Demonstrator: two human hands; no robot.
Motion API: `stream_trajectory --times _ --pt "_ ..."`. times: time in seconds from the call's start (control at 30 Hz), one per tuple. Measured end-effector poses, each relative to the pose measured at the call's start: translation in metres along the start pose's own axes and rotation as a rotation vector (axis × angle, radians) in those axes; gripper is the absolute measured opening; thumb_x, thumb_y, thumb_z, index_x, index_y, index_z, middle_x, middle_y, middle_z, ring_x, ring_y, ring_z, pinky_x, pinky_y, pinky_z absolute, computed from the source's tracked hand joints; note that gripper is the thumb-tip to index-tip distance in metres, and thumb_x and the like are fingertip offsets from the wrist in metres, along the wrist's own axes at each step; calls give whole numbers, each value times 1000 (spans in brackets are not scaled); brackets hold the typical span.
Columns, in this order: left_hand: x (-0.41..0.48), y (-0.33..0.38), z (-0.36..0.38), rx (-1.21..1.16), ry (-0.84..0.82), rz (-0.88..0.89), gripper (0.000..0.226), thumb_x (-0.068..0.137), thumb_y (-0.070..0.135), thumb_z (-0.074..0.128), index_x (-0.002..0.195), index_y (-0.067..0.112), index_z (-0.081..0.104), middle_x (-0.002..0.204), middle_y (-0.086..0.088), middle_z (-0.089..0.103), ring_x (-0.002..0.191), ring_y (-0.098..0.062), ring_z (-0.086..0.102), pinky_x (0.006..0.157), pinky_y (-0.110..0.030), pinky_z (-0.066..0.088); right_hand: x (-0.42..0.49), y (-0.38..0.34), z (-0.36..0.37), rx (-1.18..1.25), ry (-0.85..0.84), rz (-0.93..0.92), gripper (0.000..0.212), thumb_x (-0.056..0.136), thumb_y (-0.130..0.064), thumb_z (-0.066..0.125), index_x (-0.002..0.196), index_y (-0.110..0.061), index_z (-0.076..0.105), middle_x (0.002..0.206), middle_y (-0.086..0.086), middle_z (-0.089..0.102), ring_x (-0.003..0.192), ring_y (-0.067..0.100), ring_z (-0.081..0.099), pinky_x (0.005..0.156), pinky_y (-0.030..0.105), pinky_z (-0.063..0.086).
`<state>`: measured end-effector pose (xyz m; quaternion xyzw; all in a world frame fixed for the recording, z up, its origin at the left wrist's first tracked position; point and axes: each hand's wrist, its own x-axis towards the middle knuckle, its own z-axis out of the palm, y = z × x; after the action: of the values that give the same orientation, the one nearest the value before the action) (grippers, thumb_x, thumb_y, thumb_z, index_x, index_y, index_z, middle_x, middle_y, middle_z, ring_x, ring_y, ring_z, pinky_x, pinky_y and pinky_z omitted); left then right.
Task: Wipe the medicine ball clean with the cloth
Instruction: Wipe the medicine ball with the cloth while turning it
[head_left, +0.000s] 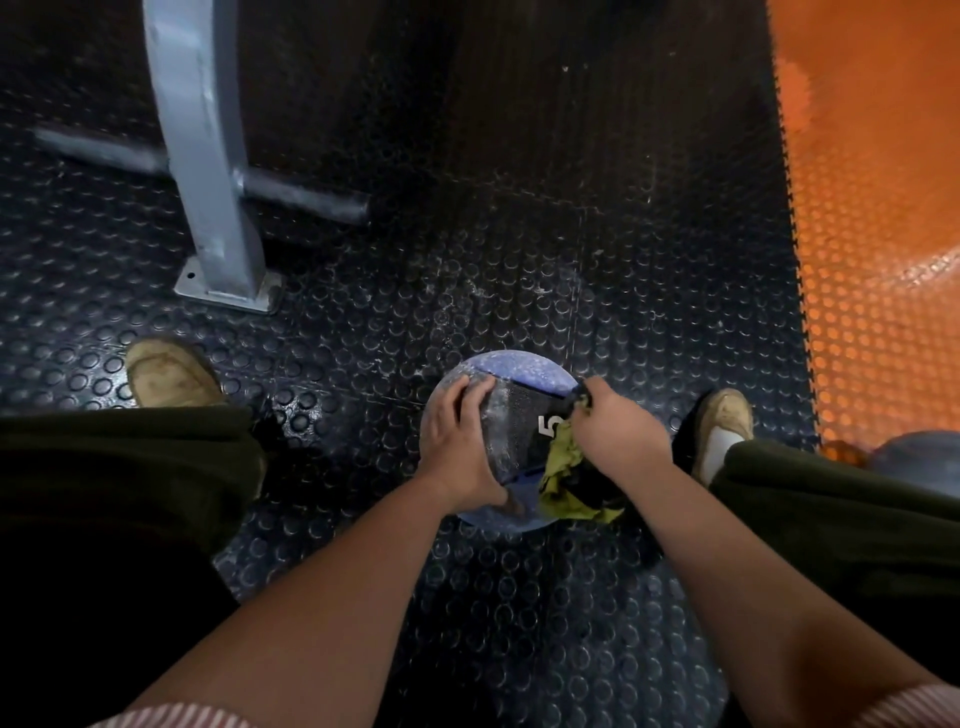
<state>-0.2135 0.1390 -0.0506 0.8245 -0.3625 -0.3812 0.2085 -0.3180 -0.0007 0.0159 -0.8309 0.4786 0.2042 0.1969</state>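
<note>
Medicine ball (519, 371) on floor (467, 234); grey post (208, 182) left, perhaps another ball (919, 457) right.

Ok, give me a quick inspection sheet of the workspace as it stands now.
Surface: dark studded floor mat, whitish scuffs near the ball.
Job's things: medicine ball on the floor, marked 5, white smears on its dark band; yellow-green cloth bunched against its right side.
Clutter: nothing seen.
Grippers: left hand spread on the ball's left side; right hand grips the cloth at the ball's upper right.
Cables: nothing seen.
Surroundings: grey metal post bolted down far left; orange mat on the right; rounded blue-grey thing, perhaps another ball, at the right edge.
</note>
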Motion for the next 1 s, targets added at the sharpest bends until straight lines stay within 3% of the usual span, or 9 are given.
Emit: stream_trajectory --times 0.13,0.3,0.4,0.57,0.67,0.77,0.9,1.0 --pt "2 -3 0 42 -18 7 146 46 48 94 147 37 -11 150 13 -20 146 -24 -15 122 -47 3 3 2 -4 23 -34 47 25 96 -23 35 118 -16 44 91 8 58 80 28 50 73 37 44" --pt "2 -3 3 21 35 -12 114 75 23 78 151 33 -7 154 2 -19 146 -29 -10 122 -41 4 -6 -32 -4 -98 25 -148 25 99 -23 36 122 -17 41 74 1 50 68 27 51 57 32 38" --pt "0 -6 3 4 42 4 111 76 23 76 151 34 -4 155 1 -17 146 -28 -5 120 -37 6 -11 -40 -1 -131 21 -242 29 99 -24 35 127 -20 40 71 -4 44 65 26 51 53 31 37" --pt "3 -5 -4 34 -7 -6 128 62 35 88 149 37 -7 152 10 -18 146 -25 -10 121 -41 7 -16 -23 -7 4 -6 -192 42 98 -38 41 138 -31 36 111 2 60 94 26 59 67 33 44" --pt "3 1 -2 95 -23 20 125 67 42 84 150 33 -10 154 5 -21 146 -26 -17 121 -45 0 -18 -21 -12 64 -28 -202 42 94 -39 47 135 -34 44 109 -3 63 86 19 58 64 29 43" --pt "1 8 0 128 -16 63 122 73 48 77 151 30 -14 157 -1 -21 146 -26 -21 119 -47 -9 -14 -25 -20 49 -10 -207 39 94 -38 47 133 -36 50 106 -6 65 89 19 60 65 28 44" --pt "0 13 5 173 -9 100 133 72 55 77 148 22 -27 156 -2 -30 145 -27 -27 115 -44 -14 -8 -27 -27 -24 -9 -184 35 95 -36 46 128 -31 56 107 -3 65 96 21 60 71 30 49" --pt "-3 15 5 162 -29 126 143 63 60 81 147 20 -28 156 -6 -31 144 -28 -29 114 -43 -17 1 -34 -31 -61 4 -211 34 96 -37 46 127 -27 57 110 -1 64 99 22 60 72 31 48"
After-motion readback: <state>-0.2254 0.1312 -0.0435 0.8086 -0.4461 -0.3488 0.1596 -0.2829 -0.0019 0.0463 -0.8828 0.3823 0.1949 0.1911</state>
